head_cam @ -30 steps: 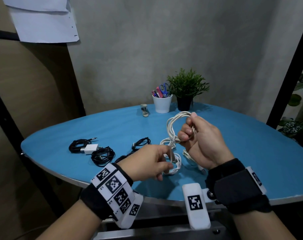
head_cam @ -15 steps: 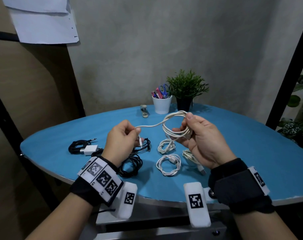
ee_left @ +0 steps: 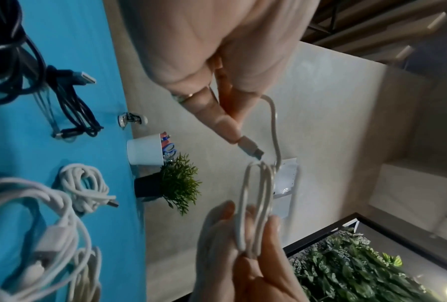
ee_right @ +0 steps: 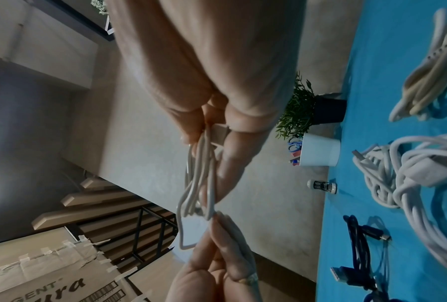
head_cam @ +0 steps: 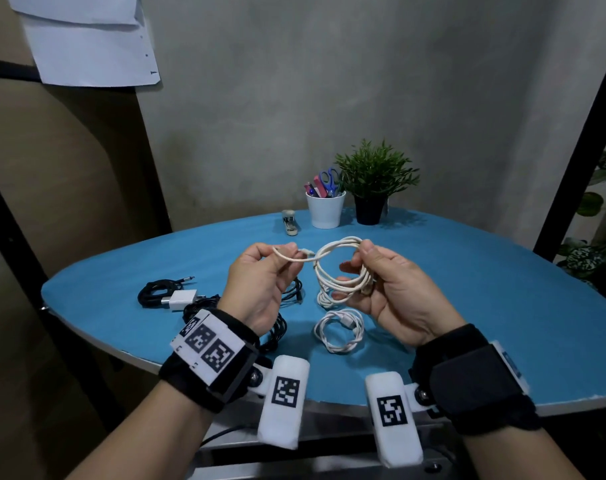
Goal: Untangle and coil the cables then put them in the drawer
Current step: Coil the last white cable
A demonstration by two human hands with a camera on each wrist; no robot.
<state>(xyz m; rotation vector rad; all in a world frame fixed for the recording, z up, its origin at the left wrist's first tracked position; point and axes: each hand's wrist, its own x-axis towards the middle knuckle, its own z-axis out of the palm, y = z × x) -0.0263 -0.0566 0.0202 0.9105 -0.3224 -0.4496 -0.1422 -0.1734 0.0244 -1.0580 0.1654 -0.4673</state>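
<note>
Head view is showing the right hand (head_cam: 395, 289) gripping a coiled white cable (head_cam: 343, 271) above the blue table (head_cam: 485, 306), keeping its loops gathered, while the left hand (head_cam: 263, 285) is pinching the loose plug end, likely to wrap it round. No drawer is showing.

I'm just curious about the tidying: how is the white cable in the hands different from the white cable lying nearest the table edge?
The held cable is up in the air, gripped by the right hand, while the lying cable rests on the blue table. The held cable has a loose end, pinched by the left hand; the lying cable is fully wound. Both are white and looped.
</note>
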